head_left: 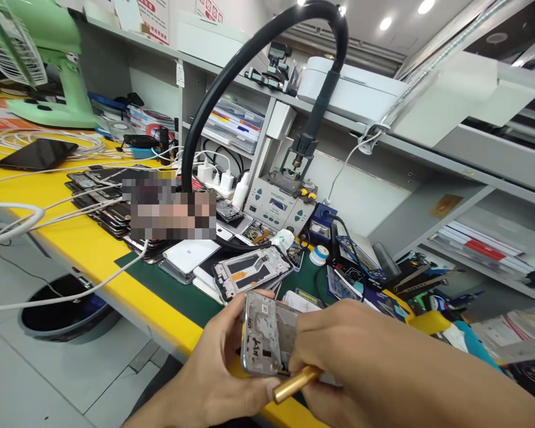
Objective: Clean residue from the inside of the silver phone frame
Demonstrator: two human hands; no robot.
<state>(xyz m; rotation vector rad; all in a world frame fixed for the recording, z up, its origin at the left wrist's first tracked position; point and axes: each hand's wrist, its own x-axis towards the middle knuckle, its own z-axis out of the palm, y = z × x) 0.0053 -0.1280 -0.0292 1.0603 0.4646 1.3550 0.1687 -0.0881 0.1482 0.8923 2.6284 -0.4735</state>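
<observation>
My left hand [218,362] grips a silver phone frame [265,339] by its near edge, thumb under it, above the front edge of the yellow bench. My right hand [361,345] is closed around a tool with a brass-coloured handle [294,384], held against the frame's right side; the tool's tip is hidden behind my fingers. Just beyond, another opened phone chassis [249,270] lies on the dark green mat [169,285].
A pile of phones [102,205] lies at left with white cables across the yellow bench [66,238]. A hot-air station [280,205] with a black hose [232,71] stands behind. A green fan [40,53] is far left, a bin [57,309] on the floor, clutter at right.
</observation>
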